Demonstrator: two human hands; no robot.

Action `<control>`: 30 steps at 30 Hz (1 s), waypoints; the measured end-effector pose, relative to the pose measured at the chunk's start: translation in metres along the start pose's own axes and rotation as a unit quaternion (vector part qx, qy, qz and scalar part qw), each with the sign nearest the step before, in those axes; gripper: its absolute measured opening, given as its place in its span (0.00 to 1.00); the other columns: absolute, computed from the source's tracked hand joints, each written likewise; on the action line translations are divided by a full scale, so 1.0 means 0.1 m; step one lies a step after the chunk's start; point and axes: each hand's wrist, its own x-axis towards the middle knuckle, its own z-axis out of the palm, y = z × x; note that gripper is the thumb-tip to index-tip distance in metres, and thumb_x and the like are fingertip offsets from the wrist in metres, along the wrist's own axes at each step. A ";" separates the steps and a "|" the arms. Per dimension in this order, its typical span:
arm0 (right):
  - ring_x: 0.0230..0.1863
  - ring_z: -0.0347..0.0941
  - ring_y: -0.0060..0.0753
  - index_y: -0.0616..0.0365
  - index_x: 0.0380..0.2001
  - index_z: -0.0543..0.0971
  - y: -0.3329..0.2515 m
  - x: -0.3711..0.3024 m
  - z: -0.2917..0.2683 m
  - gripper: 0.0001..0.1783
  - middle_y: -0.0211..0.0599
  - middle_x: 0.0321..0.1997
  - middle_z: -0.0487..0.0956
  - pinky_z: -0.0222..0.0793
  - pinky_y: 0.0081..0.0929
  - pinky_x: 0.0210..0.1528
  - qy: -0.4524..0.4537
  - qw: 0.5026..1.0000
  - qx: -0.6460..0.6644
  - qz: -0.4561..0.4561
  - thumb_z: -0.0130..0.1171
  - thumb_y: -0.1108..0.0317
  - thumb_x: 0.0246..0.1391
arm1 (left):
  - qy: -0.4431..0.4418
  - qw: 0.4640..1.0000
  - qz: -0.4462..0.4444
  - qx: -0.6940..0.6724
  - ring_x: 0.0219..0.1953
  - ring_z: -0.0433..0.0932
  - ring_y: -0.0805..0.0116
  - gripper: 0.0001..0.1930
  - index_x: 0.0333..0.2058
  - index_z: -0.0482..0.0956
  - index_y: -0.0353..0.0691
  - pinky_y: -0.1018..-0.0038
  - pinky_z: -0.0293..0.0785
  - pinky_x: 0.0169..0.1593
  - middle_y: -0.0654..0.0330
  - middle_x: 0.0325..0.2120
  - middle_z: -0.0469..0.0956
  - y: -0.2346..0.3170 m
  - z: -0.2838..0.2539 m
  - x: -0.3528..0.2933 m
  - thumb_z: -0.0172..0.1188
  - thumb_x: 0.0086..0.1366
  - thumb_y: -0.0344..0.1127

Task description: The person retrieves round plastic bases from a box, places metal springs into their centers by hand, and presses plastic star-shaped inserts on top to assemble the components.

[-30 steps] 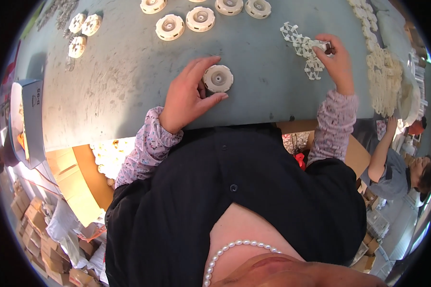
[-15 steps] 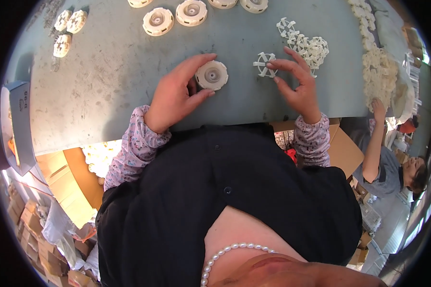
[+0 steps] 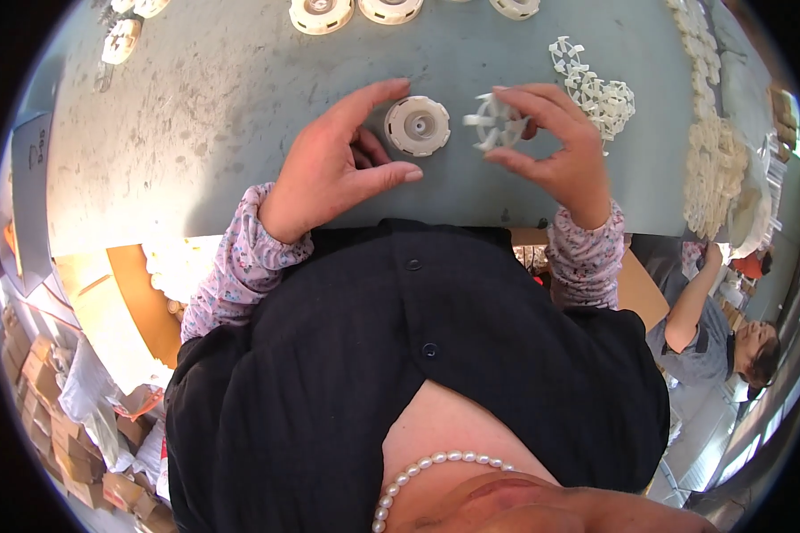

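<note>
With twelve o'clock pointing away from the wearer, I see the white round cap (image 3: 418, 126) lying flat on the grey table (image 3: 196, 115). The left hand (image 3: 324, 169) curves round it from nine o'clock, thumb and fingers parted, with no firm grip that I can make out; a sideways knock could therefore send the cap skidding. At the cap's three o'clock, the right hand (image 3: 573, 151) pinches a tilted white spoked ring (image 3: 492, 122) between thumb and fingertips. Thin spokes could bend if I saw that pinch tighten, or slip if it slackened. The tangled pile of similar rings (image 3: 606, 102) sits near the knuckles, towards two o'clock, where a careless backward swing could scatter it.
</note>
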 end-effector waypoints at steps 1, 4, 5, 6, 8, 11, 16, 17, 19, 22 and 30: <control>0.46 0.82 0.36 0.52 0.60 0.86 -0.08 0.06 0.08 0.33 0.34 0.55 0.84 0.81 0.31 0.47 -0.002 1.000 0.002 0.000 0.82 0.64 0.48 | 0.001 1.000 -0.003 0.000 0.32 0.84 0.72 0.40 0.70 0.73 0.40 0.73 0.82 0.37 0.57 0.55 0.83 -0.01 0.01 -0.01 0.80 0.61 0.35; 0.50 0.83 0.41 0.53 0.59 0.86 -0.23 0.23 0.35 0.32 0.36 0.54 0.84 0.82 0.34 0.50 -0.002 0.996 -0.014 -0.085 0.82 0.64 0.48 | 0.017 1.000 -0.006 -0.016 0.32 0.84 0.73 0.37 0.69 0.74 0.39 0.75 0.81 0.36 0.56 0.53 0.84 -0.01 0.02 0.02 0.79 0.63 0.37; 0.51 0.83 0.42 0.53 0.58 0.86 -0.20 0.27 0.45 0.31 0.36 0.54 0.84 0.82 0.36 0.52 -0.009 0.997 -0.008 -0.082 0.82 0.63 0.48 | 0.022 1.000 -0.019 -0.008 0.31 0.84 0.73 0.35 0.68 0.74 0.39 0.74 0.80 0.36 0.56 0.52 0.85 -0.01 0.03 0.03 0.78 0.65 0.37; 0.52 0.83 0.43 0.53 0.57 0.86 -0.17 0.29 0.50 0.31 0.37 0.54 0.84 0.82 0.37 0.53 -0.016 0.997 -0.003 -0.079 0.81 0.62 0.48 | 0.027 0.999 -0.031 0.000 0.31 0.83 0.73 0.34 0.68 0.75 0.38 0.74 0.80 0.36 0.55 0.51 0.85 -0.01 0.03 0.04 0.76 0.66 0.36; 0.53 0.83 0.43 0.53 0.57 0.86 -0.18 0.28 0.53 0.31 0.36 0.54 0.84 0.82 0.36 0.53 -0.011 0.996 -0.016 -0.090 0.81 0.62 0.48 | 0.030 0.999 -0.018 0.019 0.30 0.83 0.73 0.33 0.68 0.75 0.39 0.74 0.80 0.36 0.55 0.50 0.85 -0.03 0.06 0.05 0.75 0.67 0.34; 0.53 0.83 0.42 0.53 0.57 0.87 -0.15 0.27 0.61 0.31 0.36 0.55 0.84 0.82 0.35 0.53 -0.005 0.995 -0.034 -0.089 0.81 0.61 0.48 | 0.027 1.000 0.001 0.006 0.29 0.82 0.73 0.32 0.69 0.74 0.40 0.74 0.79 0.36 0.55 0.50 0.86 -0.06 0.07 0.09 0.71 0.68 0.30; 0.57 0.81 0.44 0.53 0.58 0.87 -0.16 0.28 0.49 0.31 0.36 0.58 0.84 0.80 0.38 0.58 -0.019 0.991 -0.093 -0.099 0.81 0.57 0.50 | 0.002 1.000 -0.011 -0.021 0.28 0.81 0.73 0.33 0.71 0.73 0.42 0.74 0.79 0.36 0.56 0.52 0.86 -0.03 0.01 0.05 0.67 0.67 0.25; 0.59 0.81 0.45 0.53 0.58 0.86 -0.04 0.29 0.33 0.31 0.36 0.59 0.84 0.78 0.40 0.61 0.003 0.985 -0.139 -0.105 0.80 0.56 0.51 | -0.044 0.999 -0.027 -0.019 0.28 0.81 0.74 0.34 0.71 0.73 0.42 0.74 0.78 0.35 0.56 0.53 0.86 0.01 -0.04 -0.02 0.68 0.67 0.26; 0.61 0.80 0.48 0.52 0.59 0.86 0.32 0.34 -0.06 0.31 0.37 0.62 0.84 0.75 0.43 0.64 0.072 0.960 -0.257 -0.088 0.79 0.54 0.53 | -0.088 0.995 -0.037 -0.012 0.28 0.80 0.74 0.34 0.71 0.73 0.42 0.75 0.78 0.35 0.56 0.53 0.86 0.02 -0.15 0.00 0.70 0.66 0.27; 0.61 0.79 0.49 0.51 0.58 0.86 0.95 0.36 -0.33 0.26 0.39 0.61 0.85 0.73 0.43 0.65 0.141 0.932 -0.332 0.031 0.76 0.58 0.56 | 0.019 0.992 -0.004 0.122 0.27 0.80 0.73 0.35 0.70 0.74 0.43 0.75 0.78 0.35 0.56 0.55 0.85 0.09 -0.34 0.18 0.75 0.64 0.31; 0.59 0.81 0.44 0.54 0.53 0.86 0.17 0.53 0.22 0.20 0.42 0.55 0.84 0.77 0.39 0.62 0.094 0.992 0.006 -0.084 0.74 0.70 0.56 | 0.264 0.886 0.126 0.360 0.52 0.84 0.46 0.36 0.64 0.77 0.42 0.58 0.84 0.51 0.52 0.57 0.81 -0.15 -0.59 0.74 0.79 0.59 0.44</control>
